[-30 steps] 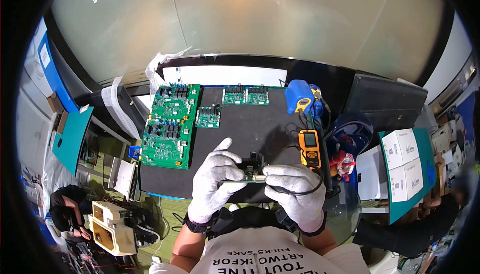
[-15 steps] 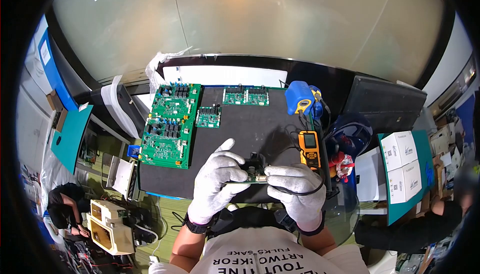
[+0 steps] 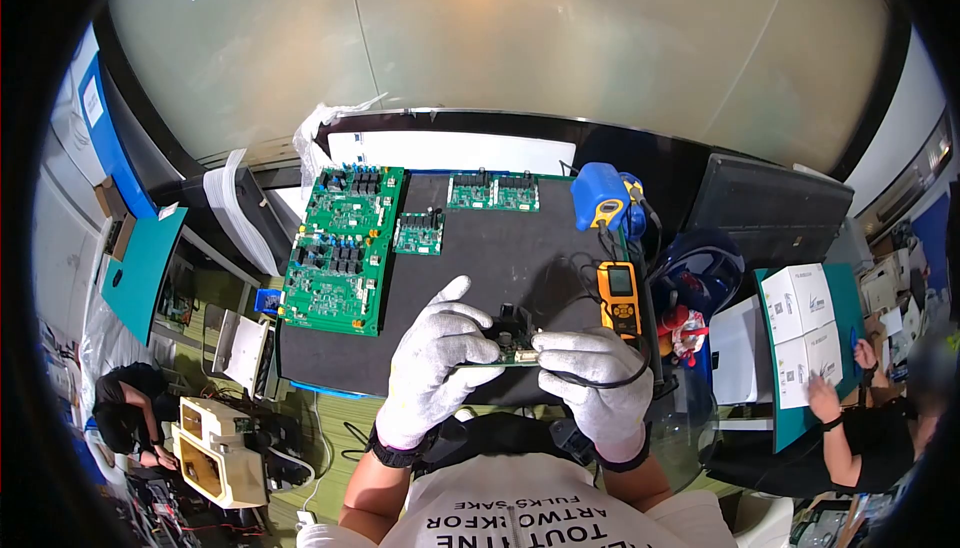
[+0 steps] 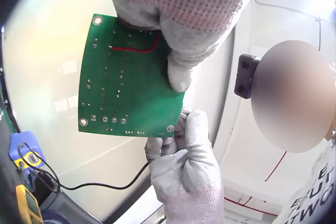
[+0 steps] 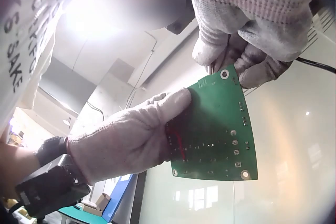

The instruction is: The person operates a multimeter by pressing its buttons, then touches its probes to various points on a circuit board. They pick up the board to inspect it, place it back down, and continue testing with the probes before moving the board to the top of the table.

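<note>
My gloved left hand [image 3: 438, 373] holds a green circuit board [image 4: 126, 87] by one side, thumb on its solder face and fingers behind. A short red wire [image 4: 134, 50] runs across that face. In the head view the board is nearly edge-on, with black parts on top and a pale connector [image 3: 526, 356] at its near edge. My gloved right hand [image 3: 600, 393] pinches the end of a black cable [image 4: 105, 185] at the board's corner, fingertips right at the edge. The cable end is mostly hidden by the fingers; I cannot tell whether it is a plug or a probe.
Large green boards [image 3: 335, 283] lie at the mat's left, several smaller ones [image 3: 418, 233] towards the back. An orange handheld meter [image 3: 620, 298] and a blue-yellow device [image 3: 600, 196] stand at the right. Beyond is another person's hand [image 3: 826, 400] by white boxes [image 3: 800, 293].
Both my hands keep their hold on the board and cable end, shifting only slightly to the right. At the far right, another person's hands have come up to the white boxes.
</note>
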